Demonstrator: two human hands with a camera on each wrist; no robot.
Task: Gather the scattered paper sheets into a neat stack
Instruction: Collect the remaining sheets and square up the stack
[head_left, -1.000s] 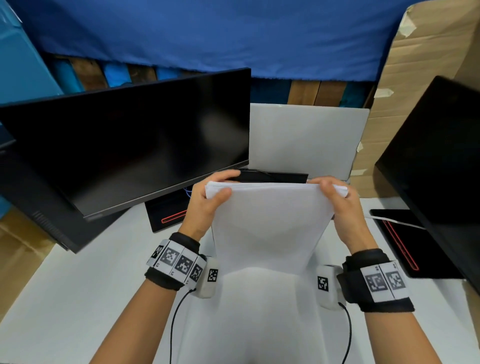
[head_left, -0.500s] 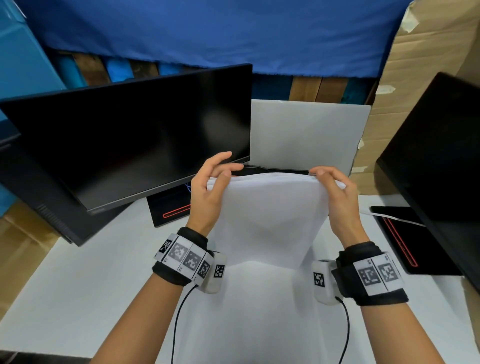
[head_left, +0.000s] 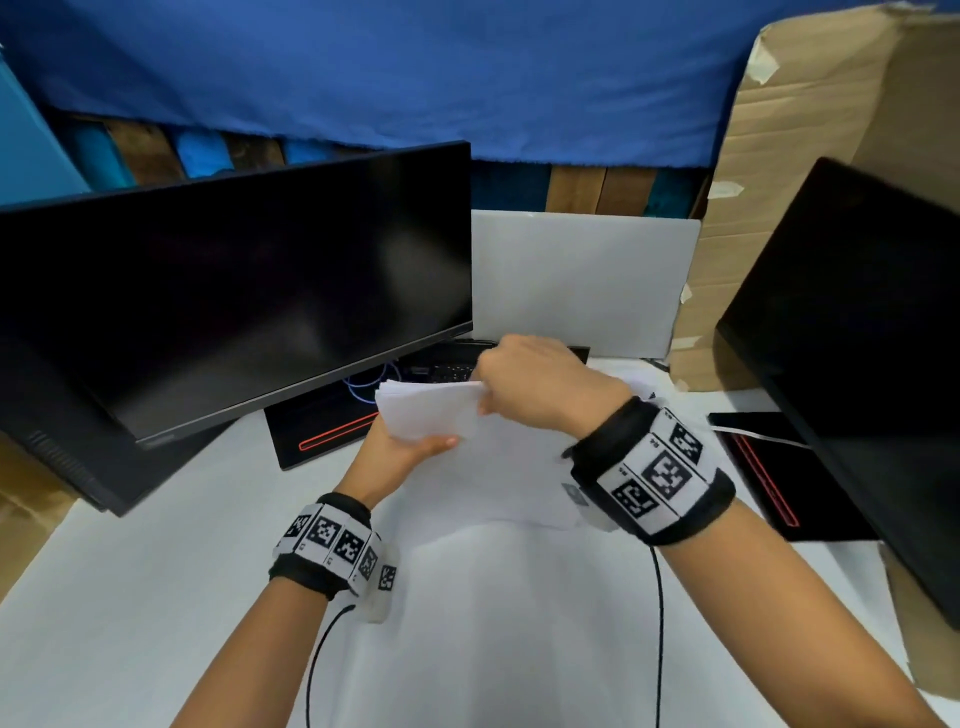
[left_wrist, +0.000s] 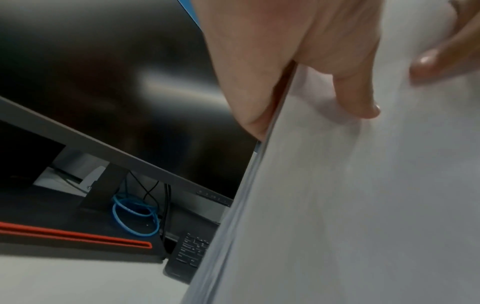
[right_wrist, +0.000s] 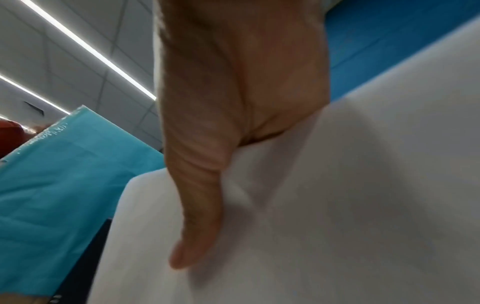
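Two dark monitors flank the scene: the big left monitor tilted over the white tabletop, and another monitor at the right edge. Between them, further back, a grey laptop lid stands upright; cardboard fills the right rear.

Next down in size, the paper stack: gathered, lifted off the tabletop, held in front of the person btwn both hands, approx centre of the head view. Long axis seems to run from the far-left corner back toward the person's right wrist, broad face tilted up toward the camera. Left-wrist view shows the layered side edge, sheets mostly flush w/ slight fanning lower down.

Left hand holds from below, fingers under the sheets and thumb on the near face: grip clamped on the stack. Right hand closes over the far top edge, thumb pressed flat on the paper in the right-wrist view, so clamped too.

Risks, as I judge: sheets are thin and slick, so loosening either grip during a re-grip could let inner sheets slide out and fan. Squeezing hard at one corner may crease or curl it. Stack also sits close to the left monitor's lower edge and the blue cable; a wide swing could snag there.
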